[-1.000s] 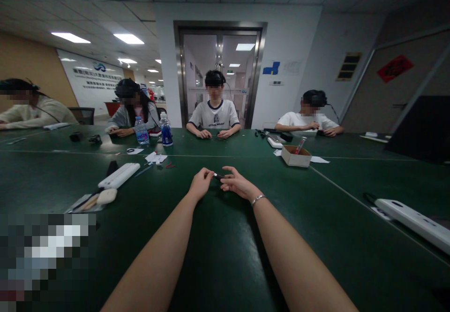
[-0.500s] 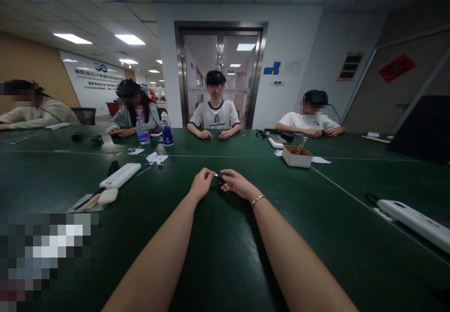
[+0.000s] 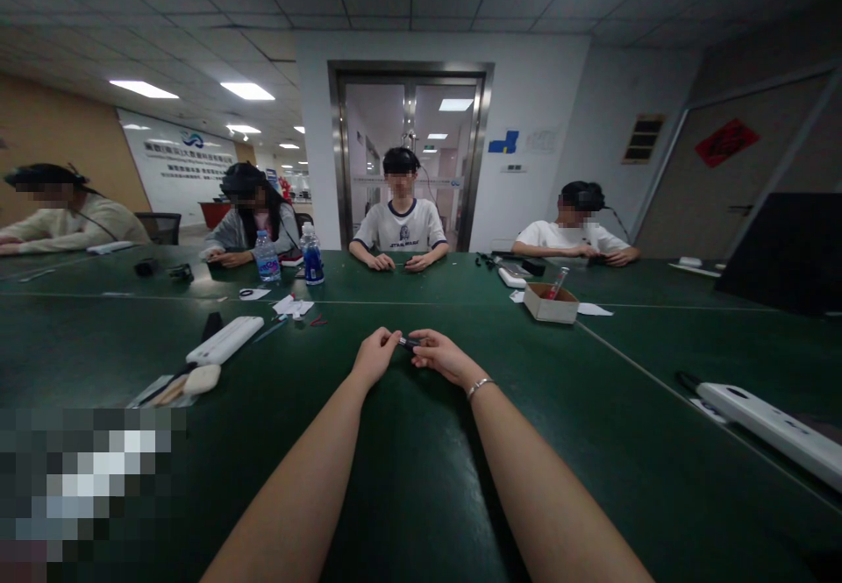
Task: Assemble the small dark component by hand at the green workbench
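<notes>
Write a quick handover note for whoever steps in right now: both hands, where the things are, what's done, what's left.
Left hand: pinching one end of the small dark part, just above the green table.
Right hand: fingertips on the other end of it.
Nearby: white power strip to the left, cardboard box ahead right.
Done: part gripped between both hands.
Left: too small to tell how far the handling has gone.

We're in an office meeting room: a long green worktop (image 3: pixel 421 495) with four people seated round it, a grid-tile ceiling with panel lights (image 3: pixel 247 90), glass double doors (image 3: pixel 409 153) in a steel frame, a company logo wall (image 3: pixel 176 167) beyond, and power strips (image 3: pixel 224 339) lying about.
</notes>
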Demonstrator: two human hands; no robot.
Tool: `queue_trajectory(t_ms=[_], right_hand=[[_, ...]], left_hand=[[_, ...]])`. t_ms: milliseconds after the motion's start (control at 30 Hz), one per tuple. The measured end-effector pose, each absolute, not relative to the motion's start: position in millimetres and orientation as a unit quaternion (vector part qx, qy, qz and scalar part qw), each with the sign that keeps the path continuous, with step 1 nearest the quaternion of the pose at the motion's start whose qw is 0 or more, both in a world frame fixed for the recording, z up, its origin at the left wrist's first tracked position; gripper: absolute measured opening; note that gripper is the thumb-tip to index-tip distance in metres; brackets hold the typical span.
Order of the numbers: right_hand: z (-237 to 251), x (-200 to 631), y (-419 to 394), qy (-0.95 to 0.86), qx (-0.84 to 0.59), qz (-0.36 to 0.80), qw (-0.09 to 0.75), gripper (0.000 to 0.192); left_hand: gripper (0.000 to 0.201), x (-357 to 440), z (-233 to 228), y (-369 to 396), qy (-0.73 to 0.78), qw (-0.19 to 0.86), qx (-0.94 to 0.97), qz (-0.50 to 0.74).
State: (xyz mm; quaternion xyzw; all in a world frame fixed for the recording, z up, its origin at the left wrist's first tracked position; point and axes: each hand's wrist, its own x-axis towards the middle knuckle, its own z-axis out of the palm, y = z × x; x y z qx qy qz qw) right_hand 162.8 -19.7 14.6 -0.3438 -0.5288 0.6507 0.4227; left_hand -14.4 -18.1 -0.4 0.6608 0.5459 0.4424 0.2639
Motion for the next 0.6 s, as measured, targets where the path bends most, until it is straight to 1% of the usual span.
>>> queue_trajectory(t_ms=[100,267,333,533,600], right_hand=[[13.6,162.3,-19.0,-0.533,-0.342,0.653,0.415,0.023],[13.8,160.6,-19.3,-0.53,-0.355,0.648,0.416,0.02],[13.9,160.2,-19.8,-0.537,-0.356,0.643,0.414,0.021],[13.3,160.2,-20.3,-0.544,-0.348,0.639,0.418,0.023],[12.5,160.4,-19.7,-0.55,-0.348,0.637,0.413,0.022]], left_hand=[[0.042,-14.1,-0.4,-19.3,0.548,0.269,0.664,0.432],[0.025,-12.1,-4.6,-17.6,0.48,0.28,0.682,0.475],[0.026,-11.7,-5.4,-17.3,0.479,0.285,0.687,0.466],[0.039,-10.9,-2.8,-19.4,0.491,0.321,0.671,0.454],[0.039,-11.0,-2.1,-19.7,0.489,0.328,0.674,0.447]])
